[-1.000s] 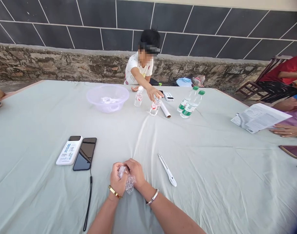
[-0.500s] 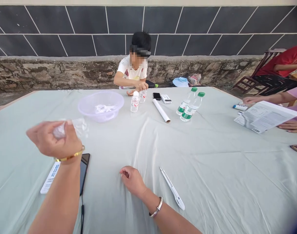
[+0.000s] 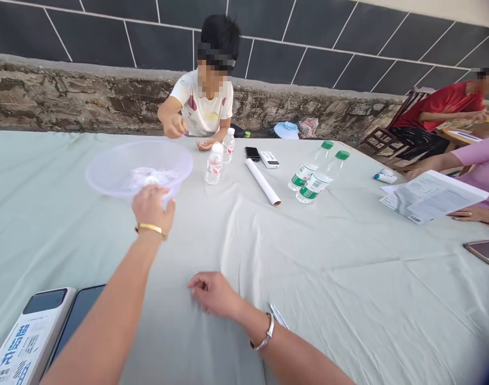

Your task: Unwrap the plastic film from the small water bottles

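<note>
My left hand, a gold bracelet at its wrist, reaches to the near rim of a pale purple basin. Crumpled clear plastic lies inside the basin, and a whitish bit shows right at my fingertips. The thumb stands off to the side; the fingertips are blurred and partly hidden, so I cannot tell whether they still grip anything. My right hand rests on the cloth with its fingers loosely curled and nothing in them. Beneath its forearm, a white pen-like tool is mostly covered.
Small bottles, a white roll and two green-capped bottles stand or lie across the table. At lower left are a power bank and a phone. One person sits opposite; another holds papers at right.
My left hand has carried crumpled clear plastic forward and right to the basin. My right hand stays curled on the cloth. The person opposite has moved a hand off the small bottle toward the basin.
</note>
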Action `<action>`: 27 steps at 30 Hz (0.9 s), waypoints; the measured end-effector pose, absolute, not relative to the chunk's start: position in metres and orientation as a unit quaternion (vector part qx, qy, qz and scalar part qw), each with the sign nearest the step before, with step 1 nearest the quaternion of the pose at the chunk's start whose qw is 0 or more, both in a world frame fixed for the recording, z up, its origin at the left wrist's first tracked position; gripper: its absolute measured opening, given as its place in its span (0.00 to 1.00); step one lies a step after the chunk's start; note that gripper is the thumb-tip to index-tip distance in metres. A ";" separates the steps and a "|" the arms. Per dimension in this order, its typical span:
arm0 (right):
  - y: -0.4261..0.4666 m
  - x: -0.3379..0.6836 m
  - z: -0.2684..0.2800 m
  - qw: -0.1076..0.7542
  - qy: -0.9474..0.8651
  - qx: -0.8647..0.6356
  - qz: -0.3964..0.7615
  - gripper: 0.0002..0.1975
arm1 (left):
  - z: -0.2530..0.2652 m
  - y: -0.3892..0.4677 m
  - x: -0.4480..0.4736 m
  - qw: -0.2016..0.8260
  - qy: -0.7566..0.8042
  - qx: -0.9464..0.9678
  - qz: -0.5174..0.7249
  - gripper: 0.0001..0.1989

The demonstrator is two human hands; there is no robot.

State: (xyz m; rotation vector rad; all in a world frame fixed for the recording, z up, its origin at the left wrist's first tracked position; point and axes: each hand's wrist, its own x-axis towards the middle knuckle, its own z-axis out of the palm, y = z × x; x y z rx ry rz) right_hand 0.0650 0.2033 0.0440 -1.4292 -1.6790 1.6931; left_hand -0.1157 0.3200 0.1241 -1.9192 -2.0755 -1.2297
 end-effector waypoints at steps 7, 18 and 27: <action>0.380 0.071 0.046 0.388 -0.486 -0.700 0.352 0.22 | 0.046 0.130 -0.027 -0.179 -0.554 -0.706 -0.403 0.07; 0.515 0.044 0.046 0.424 -0.498 -0.715 0.248 0.32 | 0.009 0.106 0.014 -0.066 -0.531 -0.729 -0.427 0.09; 0.306 0.075 0.052 0.402 -0.554 -0.676 0.274 0.21 | 0.048 0.110 -0.020 -0.281 -0.583 -0.616 -0.449 0.09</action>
